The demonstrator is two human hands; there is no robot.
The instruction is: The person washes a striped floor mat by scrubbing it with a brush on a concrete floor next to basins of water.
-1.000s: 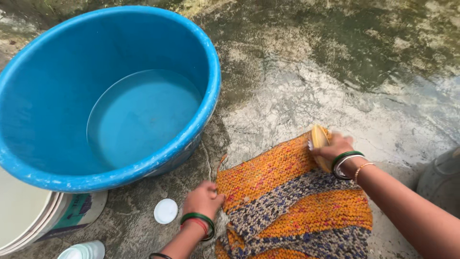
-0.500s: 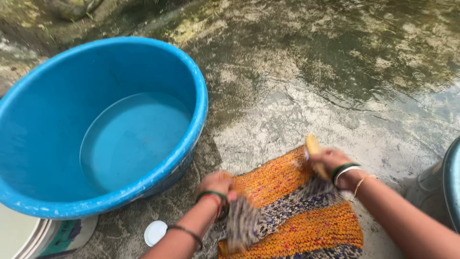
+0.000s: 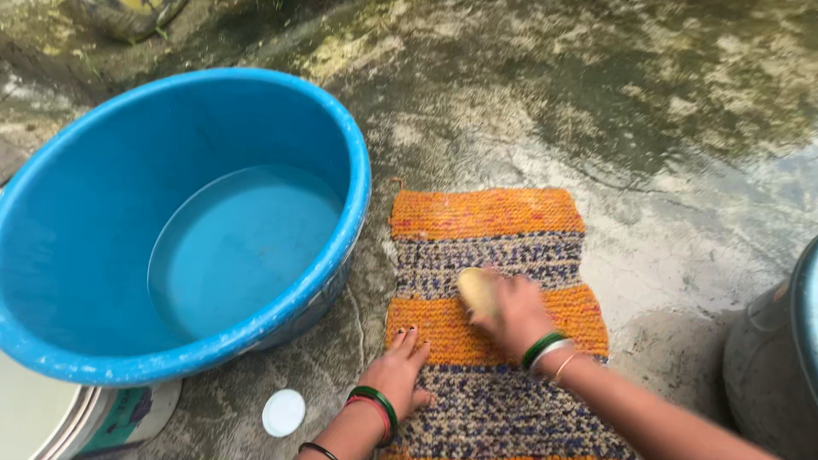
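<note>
The mat (image 3: 490, 255) now lies unfolded flat, right hand (image 3: 511, 311) scrubbing mid-mat.

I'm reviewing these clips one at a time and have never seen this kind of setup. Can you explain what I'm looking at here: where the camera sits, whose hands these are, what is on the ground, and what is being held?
There is no machine here. The single picture comes from a camera worn on a person's head, looking down at their own two bare hands.

On the wet concrete ground lies a woven mat with orange and speckled blue-grey stripes, spread flat. The right hand grips a pale yellow scrubbing brush pressed onto the mat. The left hand rests flat on the mat's near left edge, fingers spread, holding nothing.

To the left stands a large blue tub with some water in it. A small white lid lies on the ground near the left wrist. A white bucket shows at the lower left, and a grey container at the right edge.
</note>
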